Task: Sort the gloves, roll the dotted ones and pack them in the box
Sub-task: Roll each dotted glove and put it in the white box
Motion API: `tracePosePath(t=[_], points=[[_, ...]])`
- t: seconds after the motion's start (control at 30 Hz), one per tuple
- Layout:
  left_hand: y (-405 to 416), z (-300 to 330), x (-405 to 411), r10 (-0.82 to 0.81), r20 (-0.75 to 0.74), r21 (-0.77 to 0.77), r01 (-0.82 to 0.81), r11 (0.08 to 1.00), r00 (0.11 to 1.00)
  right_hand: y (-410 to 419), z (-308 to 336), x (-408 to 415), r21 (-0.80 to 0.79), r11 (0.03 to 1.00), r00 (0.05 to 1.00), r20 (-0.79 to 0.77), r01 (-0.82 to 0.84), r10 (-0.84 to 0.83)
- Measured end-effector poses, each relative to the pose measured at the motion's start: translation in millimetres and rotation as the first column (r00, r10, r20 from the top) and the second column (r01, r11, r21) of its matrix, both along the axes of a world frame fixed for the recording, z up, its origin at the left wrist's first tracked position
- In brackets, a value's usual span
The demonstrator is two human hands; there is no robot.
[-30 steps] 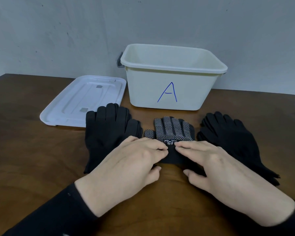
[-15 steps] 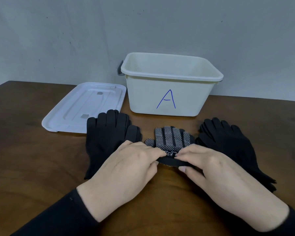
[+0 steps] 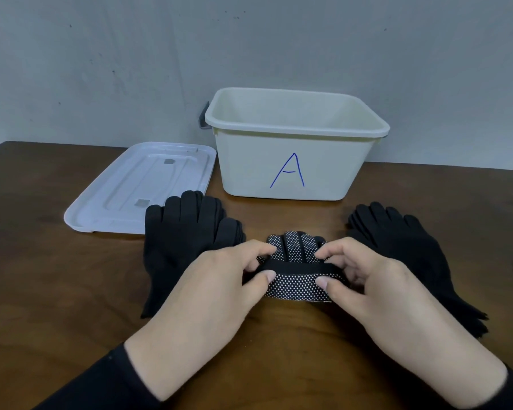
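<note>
So the dotted glove point(image 3: 296, 287) sits dead centre on the table point(image 3: 42, 291), right between both hands. The left hand point(image 3: 216, 291) pinches its left end, thumb at the near side and fingers curled over the top; the right hand point(image 3: 376, 288) does the same on the right end. The near part is rolled into a short fat tube, black knit covered in tiny white dots, with a plain black band across the top. The glove's fingers poke out flat at 12 o'clock from the roll.

At 10 o'clock there's a plain pile point(image 3: 184, 241) of soft black gloves, and another pile point(image 3: 403, 250) at 2 o'clock. Neither hand touches them.

Further back at 12 is the box point(image 3: 296, 146), smooth cream plastic, open top, blue "A" on the front. Its lid point(image 3: 139, 187) lies flat at 11, whitish and ribbed.
</note>
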State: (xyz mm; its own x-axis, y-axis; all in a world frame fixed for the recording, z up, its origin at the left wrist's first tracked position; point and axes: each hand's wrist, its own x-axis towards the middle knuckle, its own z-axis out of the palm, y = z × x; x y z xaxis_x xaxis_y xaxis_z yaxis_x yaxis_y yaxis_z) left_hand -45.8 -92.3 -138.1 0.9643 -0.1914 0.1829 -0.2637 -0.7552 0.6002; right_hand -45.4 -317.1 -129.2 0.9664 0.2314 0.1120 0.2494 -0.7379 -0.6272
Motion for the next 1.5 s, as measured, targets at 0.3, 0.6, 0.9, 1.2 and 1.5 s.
tracePosePath(t=[0.3,0.6,0.9,1.2,1.5], points=[[-5,-2,8,0.062,0.101,0.186,-0.08,0.979,0.993,2,-13,9,-0.171,0.985,0.994,0.109,0.027,-0.008],[-10,-13,6,-0.308,0.182,0.373,0.224,0.901,0.934,0,-12,7,-0.249,0.968,0.975,0.215,0.002,0.053],[-11,-17,9,-0.212,0.15,0.361,0.146,0.921,0.966,3,-11,3,-0.315,0.937,0.978,0.094,-0.15,0.188],[-9,-5,7,-0.188,0.195,0.319,0.119,0.94,0.963,9,6,-3,-0.196,0.98,0.995,0.091,-0.023,0.041],[-3,1,5,-0.028,0.099,0.13,0.015,0.991,0.995,0,2,-3,-0.126,0.992,1.0,-0.012,-0.008,0.007]])
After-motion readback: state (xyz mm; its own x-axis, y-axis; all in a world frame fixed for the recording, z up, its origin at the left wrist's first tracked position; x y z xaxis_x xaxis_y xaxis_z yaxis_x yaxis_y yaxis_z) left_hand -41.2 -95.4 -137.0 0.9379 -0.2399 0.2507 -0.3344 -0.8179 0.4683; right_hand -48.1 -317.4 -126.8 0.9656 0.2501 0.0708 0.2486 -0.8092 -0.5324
